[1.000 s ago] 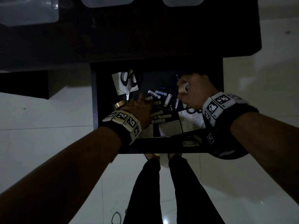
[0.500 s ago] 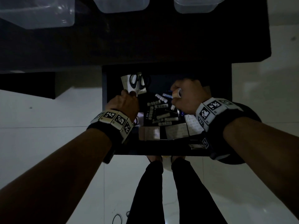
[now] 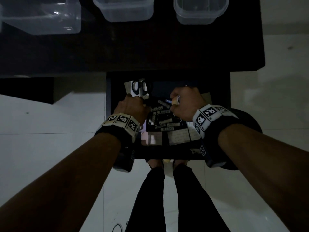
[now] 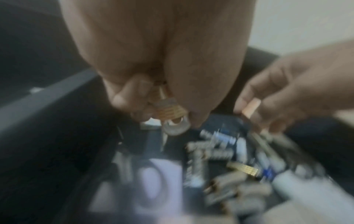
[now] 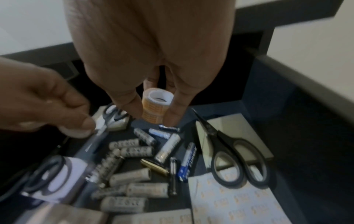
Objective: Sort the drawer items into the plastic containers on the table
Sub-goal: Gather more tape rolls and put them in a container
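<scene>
head view: three plastic containers (image 3: pixel 128 10) on table (image 3: pixel 150 47), contents unclear.

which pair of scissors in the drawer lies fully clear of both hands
The black-handled scissors at the drawer's right side, lying on paper with nothing touching them. The others, near the left hand, are partly hidden by it or blurred.

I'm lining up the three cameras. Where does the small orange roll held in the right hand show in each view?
Head: orange roll right of centre, at the right hand's thumb side, over the drawer.
Left wrist: far right, mid-height, blurred.
Right wrist: centre, pinched between fingers.
Shared landmark: the pile of batteries.
</scene>
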